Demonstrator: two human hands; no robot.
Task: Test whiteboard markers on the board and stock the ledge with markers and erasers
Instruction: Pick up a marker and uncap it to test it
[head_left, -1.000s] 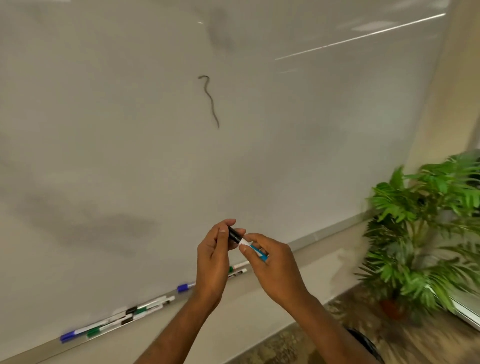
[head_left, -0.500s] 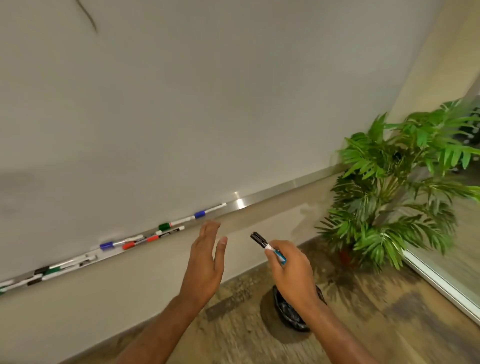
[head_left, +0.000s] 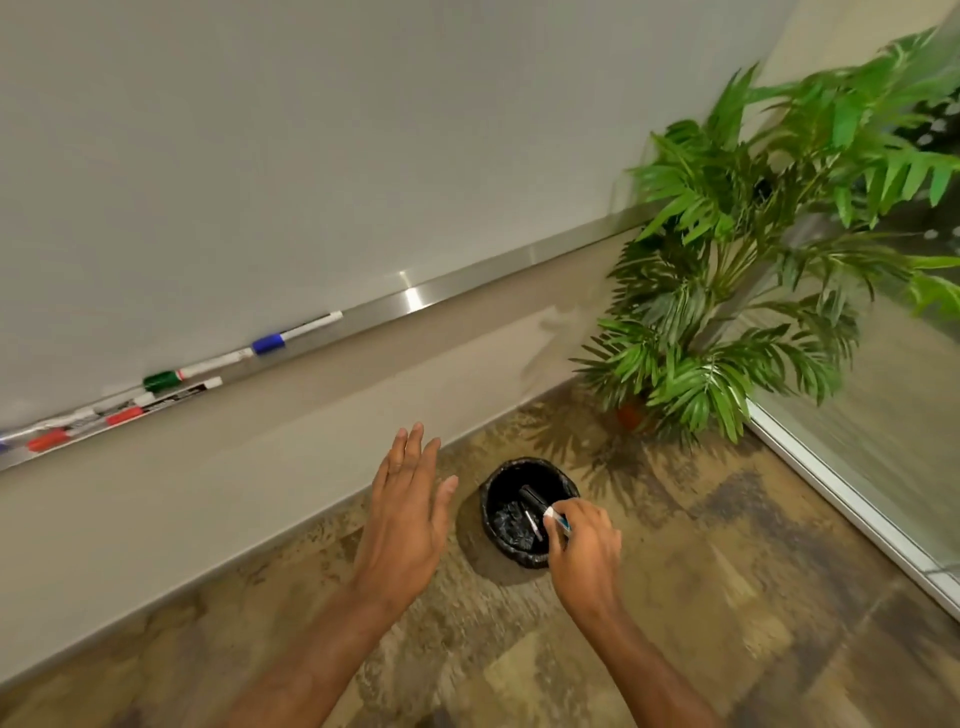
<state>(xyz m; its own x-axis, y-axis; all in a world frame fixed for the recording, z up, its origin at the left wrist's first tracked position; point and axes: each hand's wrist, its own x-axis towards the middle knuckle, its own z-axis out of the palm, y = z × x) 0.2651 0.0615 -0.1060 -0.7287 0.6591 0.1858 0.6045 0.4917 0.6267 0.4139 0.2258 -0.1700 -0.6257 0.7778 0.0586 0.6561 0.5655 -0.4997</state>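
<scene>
My right hand (head_left: 584, 551) grips a black-capped marker (head_left: 540, 503) with a white and blue barrel, its cap end over the mouth of a small black bin (head_left: 491, 512) on the floor. Another marker lies inside the bin. My left hand (head_left: 405, 525) hovers flat, fingers straight, left of the bin and holds nothing. The whiteboard (head_left: 311, 156) fills the upper left. Its metal ledge (head_left: 467, 278) carries several markers: a blue-capped one (head_left: 291, 338), a green-capped one (head_left: 182, 375), a red-capped one (head_left: 124, 414) and a black-labelled one (head_left: 182, 395).
A potted green plant (head_left: 753, 270) stands in the corner at the right, close behind the bin. A glass panel with a white frame (head_left: 852, 514) runs along the right side. The floor has a mottled brown pattern.
My view has dropped from the board to the floor. My left hand let go of the marker and opened. My right hand carried the marker down over the black bin.
</scene>
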